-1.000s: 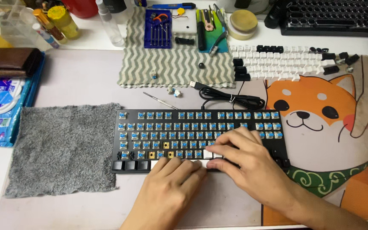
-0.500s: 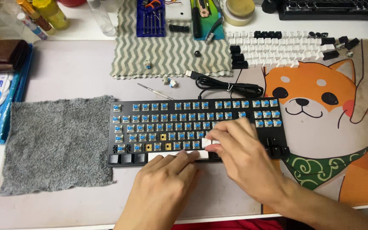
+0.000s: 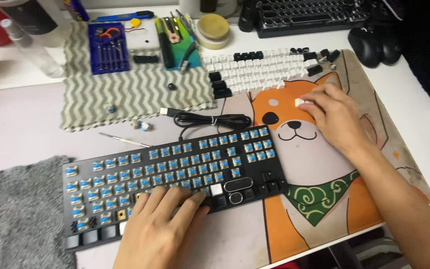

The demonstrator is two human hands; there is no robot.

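Between the right hand's (image 3: 335,115) pinched fingers (image 3: 308,103) sits a small white keycap (image 3: 299,101), lifted just below the rows of loose keycaps (image 3: 260,72) on the dog-print mat (image 3: 324,164). Well down and left of it, the left hand (image 3: 158,226) rests flat, holding nothing, on the stripped keyboard (image 3: 175,174), whose long axis runs left-right and whose open switches lie nearer that hand.

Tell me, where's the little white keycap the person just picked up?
In the head view, the white keycap sits at the fingertips of the right hand, over the dog-print desk mat, just below the rows of loose keycaps and right of the keyboard.
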